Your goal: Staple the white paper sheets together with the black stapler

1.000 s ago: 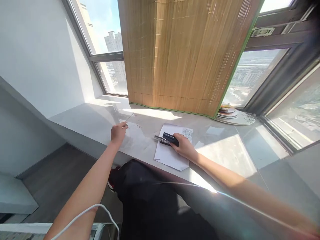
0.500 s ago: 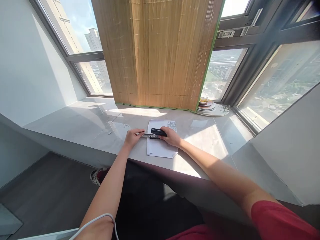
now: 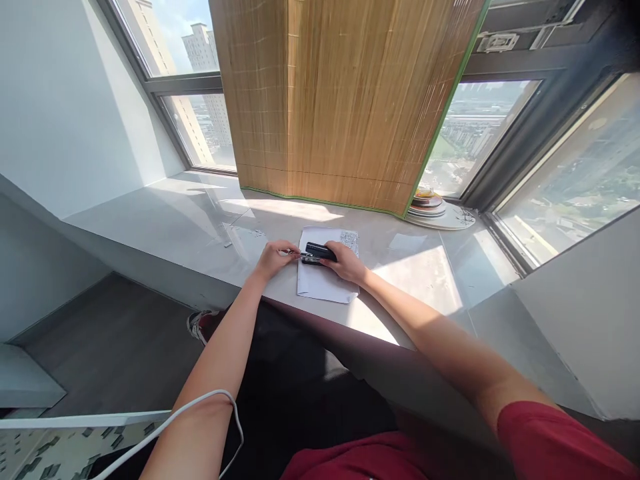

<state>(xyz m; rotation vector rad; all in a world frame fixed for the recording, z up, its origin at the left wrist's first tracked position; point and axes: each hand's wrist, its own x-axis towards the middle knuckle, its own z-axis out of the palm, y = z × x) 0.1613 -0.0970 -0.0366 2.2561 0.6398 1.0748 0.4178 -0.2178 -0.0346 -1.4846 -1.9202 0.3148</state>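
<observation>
A black stapler (image 3: pixel 320 252) is held over white paper sheets (image 3: pixel 327 283) on the sill. My right hand (image 3: pixel 346 262) is closed around the stapler's right end, and its black top stands apart from the lower metal part. At the stapler's left end, my left hand (image 3: pixel 276 257) pinches the thin metal piece that sticks out there. Its fingertips hide part of that piece. Print shows at the upper right of the paper.
The pale sill (image 3: pixel 200 247) runs under the windows. Stacked plates (image 3: pixel 427 207) stand at the back right beside a hanging bamboo blind (image 3: pixel 345 100). A small grey piece (image 3: pixel 228 244) lies left of my left hand. A white cable (image 3: pixel 200 400) crosses my left forearm.
My left hand has come closer to the stapler, and less of the metal piece sticks out. My right hand keeps its grip. The camera view has shifted.
</observation>
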